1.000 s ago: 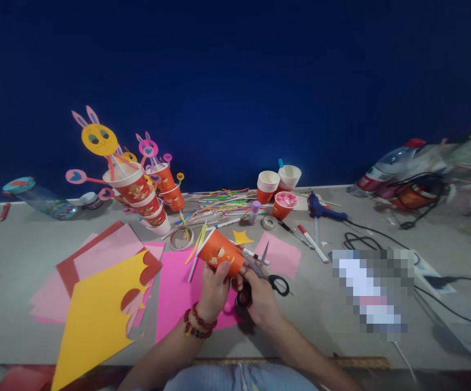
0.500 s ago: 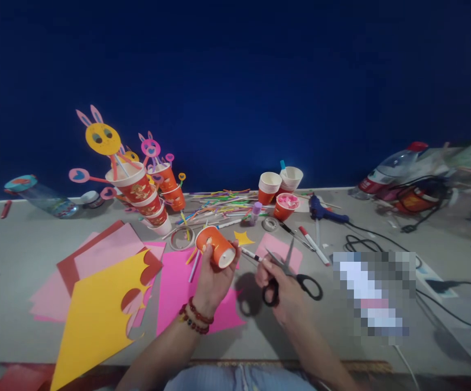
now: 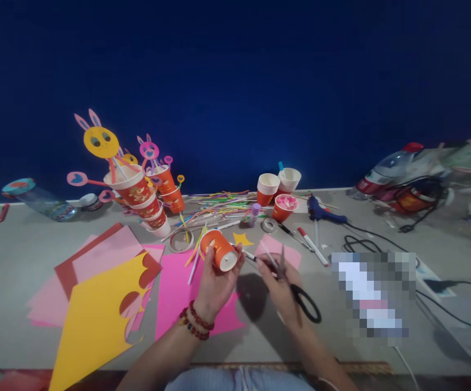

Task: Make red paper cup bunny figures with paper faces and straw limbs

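My left hand (image 3: 219,279) is closed around an orange paper cup (image 3: 216,247) from below. The cup lies tilted, its white base facing me with a small mark on it. My right hand (image 3: 278,282) grips a pair of black-handled scissors (image 3: 309,307). One handle ring shows to the right of the hand; the other is hidden. The blades point up and away, slightly apart. Between the hands, a white marker (image 3: 248,254) reaches my right fingertips; I cannot tell whether they hold it. A yellow paper scrap (image 3: 242,239) lies just beyond.
Yellow paper (image 3: 93,320) and pink sheets lie left. Decorated cups (image 3: 129,187) stand back left, loose sticks (image 3: 219,209) at the back middle. Stacked cups (image 3: 267,187), a cup of pink pieces (image 3: 286,205), a blue glue gun (image 3: 325,213) and its cord are right.
The scissors have turned in my right hand: their blades are closer together and one handle ring has gone behind the hand. The cup has shifted slightly right.
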Tool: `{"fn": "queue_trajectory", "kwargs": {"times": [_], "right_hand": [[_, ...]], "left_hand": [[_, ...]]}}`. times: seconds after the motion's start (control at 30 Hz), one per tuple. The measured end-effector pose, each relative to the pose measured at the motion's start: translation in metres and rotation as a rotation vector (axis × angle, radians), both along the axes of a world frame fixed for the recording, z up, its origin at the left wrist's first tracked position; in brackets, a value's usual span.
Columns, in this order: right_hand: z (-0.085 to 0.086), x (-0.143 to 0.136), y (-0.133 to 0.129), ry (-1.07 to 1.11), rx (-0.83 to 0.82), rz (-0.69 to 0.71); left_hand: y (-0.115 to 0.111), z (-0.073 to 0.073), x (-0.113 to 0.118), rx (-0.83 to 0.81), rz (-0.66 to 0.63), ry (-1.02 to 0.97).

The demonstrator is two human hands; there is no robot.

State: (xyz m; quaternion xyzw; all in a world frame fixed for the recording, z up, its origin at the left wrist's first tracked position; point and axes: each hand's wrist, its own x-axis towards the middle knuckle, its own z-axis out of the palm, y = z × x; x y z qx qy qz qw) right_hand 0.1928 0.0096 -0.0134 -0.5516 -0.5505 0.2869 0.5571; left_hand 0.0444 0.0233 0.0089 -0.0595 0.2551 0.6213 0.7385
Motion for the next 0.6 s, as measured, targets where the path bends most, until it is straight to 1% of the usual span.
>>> {"fn": "queue_trajectory", "kwargs": {"times": [0.03,0.1,0.17,0.2,0.3,0.43,0.5,0.6], "right_hand": [[0.0,-0.01,-0.001,-0.014,0.035,0.061],[0.001,-0.025,-0.002,-0.076,0.102,0.156],[0.002,-0.034,0.0,-0.168,0.178,0.208],[0.004,-0.036,0.0,-0.209,0.208,0.223],[0.007,-0.037,0.003,-0.257,0.259,0.224],[0.008,-0.036,0.003,-0.245,0.302,0.211],[0.007,-0.037,0.003,-0.219,0.296,0.202],[0.008,-0.04,0.002,-0.182,0.242,0.195]], "left_hand": [[-0.001,0.0,0.0,0.005,-0.019,0.003],[-0.003,-0.001,-0.001,0.027,-0.097,0.02],[-0.005,-0.003,-0.002,0.057,-0.174,0.046],[-0.006,-0.005,-0.002,0.068,-0.19,0.059],[-0.008,-0.009,-0.001,0.087,-0.17,0.103],[-0.01,-0.012,0.001,0.125,-0.163,0.129],[-0.01,-0.012,0.002,0.128,-0.157,0.123],[-0.011,-0.013,0.002,0.12,-0.128,0.099]]}}
